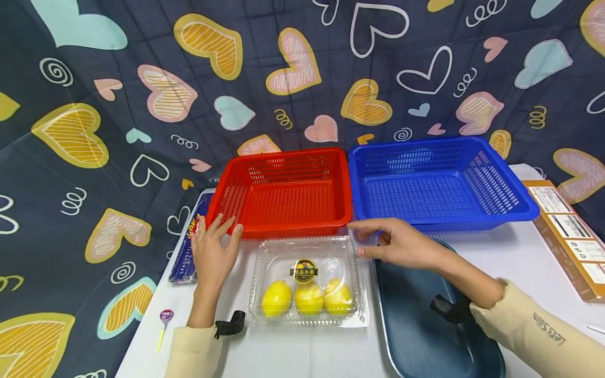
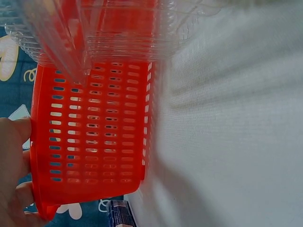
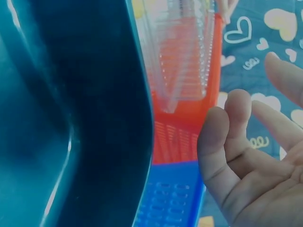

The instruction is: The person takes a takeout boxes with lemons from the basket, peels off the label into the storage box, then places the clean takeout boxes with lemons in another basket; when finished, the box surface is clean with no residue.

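Observation:
My left hand [image 1: 215, 254] is at the front left corner of the red basket [image 1: 283, 231], its spread fingers on the rim. In the left wrist view the fingertips meet the edge of the slotted red wall. My right hand [image 1: 402, 244] hovers near the top right corner of a clear plastic box [image 1: 279, 262], loosely bent fingers pointing left. Nothing is between those fingers in the right wrist view. The lidded box stands in front of the red basket and contains three yellow lemons [image 1: 309, 299] under a black and gold label.
A blue basket [image 1: 449, 220] stands right of the red one. Below my right forearm lies a dark teal tray [image 1: 416, 315]. A spaghetti packet [image 1: 184, 262] and a lollipop [image 1: 165, 317] are at the left, a brown carton [image 1: 567, 236] at the right. Heart-patterned cloth [image 1: 293, 63] hangs behind.

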A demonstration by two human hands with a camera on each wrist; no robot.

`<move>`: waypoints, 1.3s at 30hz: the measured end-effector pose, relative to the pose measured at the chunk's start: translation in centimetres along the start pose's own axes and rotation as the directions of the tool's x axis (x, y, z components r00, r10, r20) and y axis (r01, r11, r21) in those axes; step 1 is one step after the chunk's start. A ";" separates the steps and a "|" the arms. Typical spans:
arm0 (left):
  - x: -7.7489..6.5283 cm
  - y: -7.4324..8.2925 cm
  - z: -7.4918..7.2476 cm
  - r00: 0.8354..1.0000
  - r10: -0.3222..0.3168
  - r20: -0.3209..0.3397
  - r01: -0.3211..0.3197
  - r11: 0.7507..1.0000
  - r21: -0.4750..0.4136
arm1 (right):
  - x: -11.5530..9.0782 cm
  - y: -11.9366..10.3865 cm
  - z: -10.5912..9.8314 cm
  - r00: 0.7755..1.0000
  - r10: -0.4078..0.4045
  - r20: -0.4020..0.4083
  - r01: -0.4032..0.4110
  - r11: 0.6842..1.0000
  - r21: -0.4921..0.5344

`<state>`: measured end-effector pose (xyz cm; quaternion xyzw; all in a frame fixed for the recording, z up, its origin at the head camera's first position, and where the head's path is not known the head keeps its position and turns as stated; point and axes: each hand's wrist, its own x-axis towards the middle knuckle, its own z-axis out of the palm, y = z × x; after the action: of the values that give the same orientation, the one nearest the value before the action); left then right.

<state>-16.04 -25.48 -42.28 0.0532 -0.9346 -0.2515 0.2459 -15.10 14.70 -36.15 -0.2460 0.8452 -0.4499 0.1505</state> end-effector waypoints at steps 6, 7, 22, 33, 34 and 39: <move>0.0 0.0 -0.1 1.000 -0.010 0.017 0.010 1.000 0.005 | 0.3 -0.2 0.0 0.999 -0.018 -0.026 0.018 1.000 0.012; 0.0 0.0 -0.1 1.000 -0.009 0.015 0.009 1.000 0.005 | 0.4 -0.2 0.0 0.999 -0.024 -0.034 0.024 1.000 0.007; -0.1 1.0 -1.3 0.984 0.043 0.170 -0.032 0.998 -0.063 | 2.0 -0.6 1.8 0.968 -0.242 -0.070 0.235 0.967 -0.100; -2.1 4.6 -4.2 0.839 0.333 0.431 -0.293 0.943 -0.160 | 3.7 -2.4 3.0 0.961 -0.263 0.085 0.274 0.946 -0.175; -2.3 4.9 -4.3 0.819 0.347 0.457 -0.302 0.938 -0.171 | 3.9 -2.4 3.1 0.960 -0.262 0.102 0.277 0.943 -0.183; -3.6 5.6 -4.3 0.737 0.374 0.563 -0.302 0.927 -0.221 | 4.7 -2.7 3.6 0.949 -0.269 0.165 0.302 0.926 -0.229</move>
<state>-10.65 -21.75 -37.79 -0.2135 -0.9416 -0.2599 -0.0155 -16.51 8.32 -36.01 -0.4123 0.8388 -0.3394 0.1059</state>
